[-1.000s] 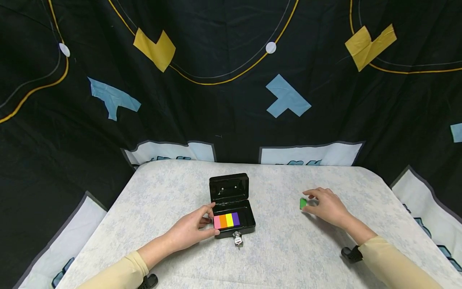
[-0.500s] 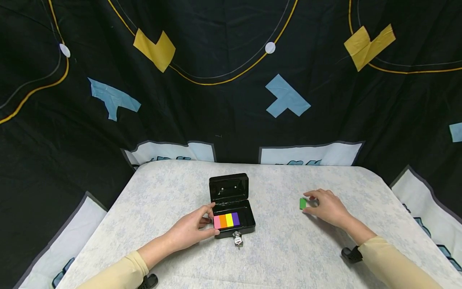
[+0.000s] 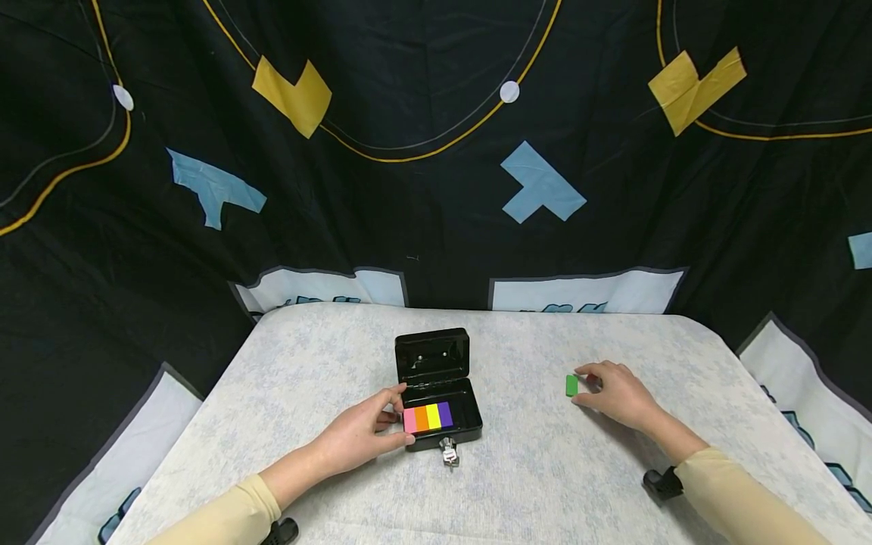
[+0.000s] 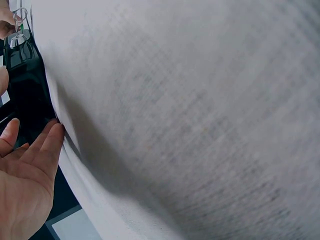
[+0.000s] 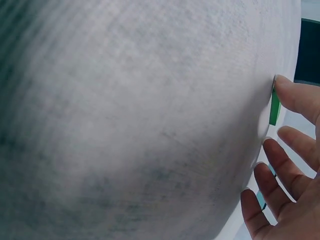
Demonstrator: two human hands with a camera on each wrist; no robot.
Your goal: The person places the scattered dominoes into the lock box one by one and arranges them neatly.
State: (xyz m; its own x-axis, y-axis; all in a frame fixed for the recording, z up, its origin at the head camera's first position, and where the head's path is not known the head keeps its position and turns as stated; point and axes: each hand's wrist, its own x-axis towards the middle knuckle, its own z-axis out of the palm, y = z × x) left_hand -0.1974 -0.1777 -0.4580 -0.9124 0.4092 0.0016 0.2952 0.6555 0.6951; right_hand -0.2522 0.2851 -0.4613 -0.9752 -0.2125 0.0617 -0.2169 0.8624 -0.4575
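Note:
A small black cash box (image 3: 466, 409) stands with its lid raised. Pink, orange, yellow and purple blocks (image 3: 428, 416) lie side by side in its tray. My left hand (image 3: 357, 433) holds the box by its left end, thumb at the front corner and index finger toward the hinge. In the left wrist view the other fingers (image 4: 47, 142) reach along the box's side. To the right, a small green block (image 3: 571, 386) lies on the table. My right hand (image 3: 618, 393) is just right of it, thumb and index finger apart with nothing between them.
Keys hang from the lock (image 3: 449, 452) at the front of the box. A pale patterned cloth covers the table (image 3: 518, 484). Behind it hangs a black curtain (image 3: 422, 227) with yellow and blue shapes.
My right hand has drawn back slightly to the right, so its fingertips no longer surround the green block, which stays in place. My left hand and the box have not moved.

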